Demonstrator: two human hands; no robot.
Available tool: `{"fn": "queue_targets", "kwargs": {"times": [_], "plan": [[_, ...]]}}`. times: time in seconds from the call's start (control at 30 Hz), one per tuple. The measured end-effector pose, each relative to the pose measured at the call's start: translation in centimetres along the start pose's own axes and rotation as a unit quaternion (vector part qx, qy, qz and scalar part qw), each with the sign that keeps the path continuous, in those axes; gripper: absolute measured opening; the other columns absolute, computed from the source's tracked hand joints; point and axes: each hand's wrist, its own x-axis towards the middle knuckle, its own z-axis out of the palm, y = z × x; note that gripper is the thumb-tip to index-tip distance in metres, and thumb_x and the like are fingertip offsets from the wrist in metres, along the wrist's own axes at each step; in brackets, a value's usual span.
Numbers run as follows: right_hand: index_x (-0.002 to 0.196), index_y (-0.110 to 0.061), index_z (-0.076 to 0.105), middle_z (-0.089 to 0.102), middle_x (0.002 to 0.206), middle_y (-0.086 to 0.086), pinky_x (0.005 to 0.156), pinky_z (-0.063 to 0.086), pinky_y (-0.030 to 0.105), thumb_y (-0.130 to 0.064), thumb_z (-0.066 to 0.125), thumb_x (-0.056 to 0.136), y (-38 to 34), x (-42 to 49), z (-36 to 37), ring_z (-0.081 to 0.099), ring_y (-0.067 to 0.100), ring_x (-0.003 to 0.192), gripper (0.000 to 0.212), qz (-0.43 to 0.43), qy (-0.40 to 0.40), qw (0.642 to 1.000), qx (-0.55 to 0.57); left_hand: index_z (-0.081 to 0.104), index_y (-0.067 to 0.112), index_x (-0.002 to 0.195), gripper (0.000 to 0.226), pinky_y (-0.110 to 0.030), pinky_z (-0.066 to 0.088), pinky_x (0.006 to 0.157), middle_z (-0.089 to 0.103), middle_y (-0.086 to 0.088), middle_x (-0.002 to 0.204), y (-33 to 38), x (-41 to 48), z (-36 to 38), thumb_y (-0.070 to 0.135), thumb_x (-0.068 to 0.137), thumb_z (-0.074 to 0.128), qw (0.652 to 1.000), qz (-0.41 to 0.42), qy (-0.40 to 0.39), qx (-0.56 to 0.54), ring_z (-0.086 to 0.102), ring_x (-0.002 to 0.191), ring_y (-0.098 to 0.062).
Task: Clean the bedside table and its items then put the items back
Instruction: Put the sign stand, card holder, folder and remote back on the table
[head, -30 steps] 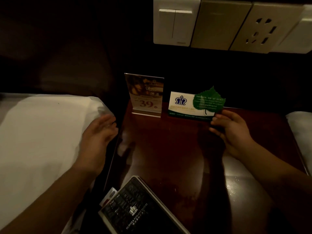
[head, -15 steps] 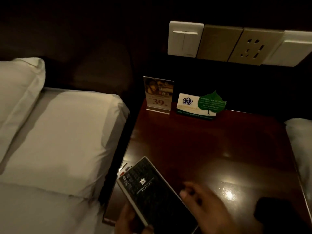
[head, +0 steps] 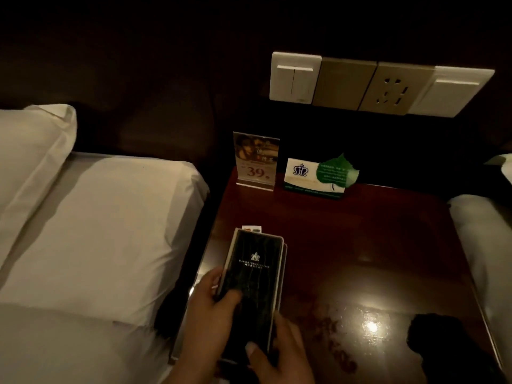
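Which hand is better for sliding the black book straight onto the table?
Probably the left hand: its thumb lies across the black book and it grips the long side, midway. The right hand holds only the near end.

We saw the black folder (head: 253, 278) flat at the front left edge of the glossy red-brown counter (head: 360, 245), gripped by our left hand (head: 213, 303) and right hand (head: 277, 353). At the back stood a "39" sign (head: 256, 162) beside a white card (head: 307, 176).

Hotel bedroom: white bed (head: 91, 217), bedside table (head: 360, 245), crested card (head: 307, 176), price sign (head: 256, 162).
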Motion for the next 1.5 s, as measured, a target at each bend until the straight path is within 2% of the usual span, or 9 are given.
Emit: {"fn": "queue_targets", "kwargs": {"times": [0.1, 0.23, 0.37, 0.47, 0.53, 0.73, 1.13, 1.3, 1.5], "plan": [[0.141, -0.032, 0.041, 0.043, 0.131, -0.019, 0.104, 0.043, 0.029, -0.026, 0.066, 0.089, -0.3, 1.7, -0.3, 0.052, 0.005, 0.116, 0.059, -0.001, 0.017, 0.998, 0.053, 0.059, 0.047, 0.123, 0.052, -0.018, 0.045, 0.088, 0.057, 0.019, 0.122, -0.8, 0.8, -1.5, 0.024, 0.080, 0.074, 0.994, 0.026, -0.049, 0.095, 0.057, 0.113, -0.001], [0.126, -0.032, 0.057, 0.058, 0.111, -0.014, 0.086, 0.049, 0.026, -0.040, 0.058, 0.091, -1.9, 4.3, -3.0, 0.060, 0.005, 0.095, 0.036, -0.047, 0.060, 0.993, -0.089, 0.032, 0.047, 0.146, 0.093, -0.026, 0.039, 0.106, 0.027, 0.013, 0.149, -2.0, -1.0, -2.3, 0.060, 0.061, 0.065, 0.964, 0.109, -0.072, 0.233, 0.035, 0.137, -0.010], [0.132, -0.025, 0.055, 0.059, 0.125, -0.004, 0.084, 0.041, 0.026, -0.035, 0.049, 0.097, -7.3, 10.7, -5.7, 0.055, 0.014, 0.112, 0.037, -0.152, 0.172, 0.965, -0.127, -0.017, 0.061, 0.144, 0.121, -0.054, 0.028, 0.115, -0.022, 0.003, 0.161, -1.0, -2.6, 0.3, 0.094, 0.043, 0.041, 0.899, 0.134, -0.097, 0.406, 0.002, 0.152, -0.027], [0.141, -0.024, 0.046, 0.048, 0.144, -0.003, 0.106, 0.034, 0.033, -0.037, 0.042, 0.101, -10.5, 15.6, -4.8, 0.040, 0.021, 0.132, 0.043, -0.185, 0.059, 0.967, -0.167, 0.057, 0.043, 0.136, 0.127, -0.071, 0.052, 0.076, 0.052, -0.019, 0.146, 0.5, -2.5, 1.8, 0.092, 0.019, 0.060, 0.843, 0.113, -0.144, 0.506, 0.055, 0.126, -0.045], [0.146, -0.022, 0.040, 0.039, 0.152, 0.000, 0.115, 0.025, 0.039, -0.042, 0.038, 0.101, -11.0, 17.5, -3.9, 0.030, 0.024, 0.140, 0.049, -0.166, -0.040, 0.965, -0.198, 0.070, 0.034, 0.123, 0.125, -0.069, 0.054, 0.065, 0.065, -0.019, 0.132, 0.5, -2.3, 2.1, 0.078, 0.007, 0.073, 0.829, 0.109, -0.150, 0.528, 0.064, 0.115, -0.044], [0.145, -0.021, 0.040, 0.042, 0.150, 0.001, 0.110, 0.024, 0.030, -0.047, 0.032, 0.101, -9.3, 18.6, -4.8, 0.033, 0.023, 0.138, 0.052, -0.181, -0.084, 0.933, -0.298, 0.072, 0.032, 0.120, 0.114, -0.060, 0.056, 0.060, 0.062, -0.022, 0.134, -0.4, -2.2, 1.7, 0.061, 0.010, 0.080, 0.837, 0.078, -0.153, 0.519, 0.058, 0.122, -0.047], [0.130, -0.022, 0.059, 0.061, 0.132, -0.001, 0.093, 0.034, 0.020, -0.045, 0.040, 0.099, -6.5, 17.8, -6.7, 0.054, 0.016, 0.123, 0.043, -0.146, -0.009, 0.976, -0.163, 0.063, 0.035, 0.128, 0.111, -0.057, 0.056, 0.065, 0.058, -0.018, 0.139, -1.7, -2.1, 1.3, 0.070, 0.024, 0.074, 0.842, 0.131, -0.101, 0.514, 0.055, 0.127, -0.045], [0.122, -0.026, 0.062, 0.067, 0.118, -0.002, 0.093, 0.051, 0.041, -0.043, 0.046, 0.097, -3.6, 13.0, -7.8, 0.062, 0.016, 0.106, 0.034, -0.071, 0.141, 0.987, -0.034, 0.027, 0.039, 0.152, 0.102, -0.045, 0.040, 0.109, 0.015, 0.004, 0.161, -3.1, -1.0, -1.0, 0.076, 0.062, 0.057, 0.940, 0.136, -0.037, 0.311, 0.029, 0.144, -0.021], [0.096, -0.052, 0.060, 0.054, 0.110, -0.018, 0.076, 0.050, 0.012, -0.054, 0.054, 0.081, -0.9, 5.3, -1.3, 0.060, -0.003, 0.095, 0.017, -0.007, 0.075, 0.988, 0.133, 0.023, 0.037, 0.154, 0.085, -0.030, 0.031, 0.109, 0.044, 0.013, 0.145, -3.4, 1.8, -3.4, 0.038, 0.083, 0.069, 0.968, 0.120, -0.107, 0.193, 0.030, 0.133, -0.004]]}}
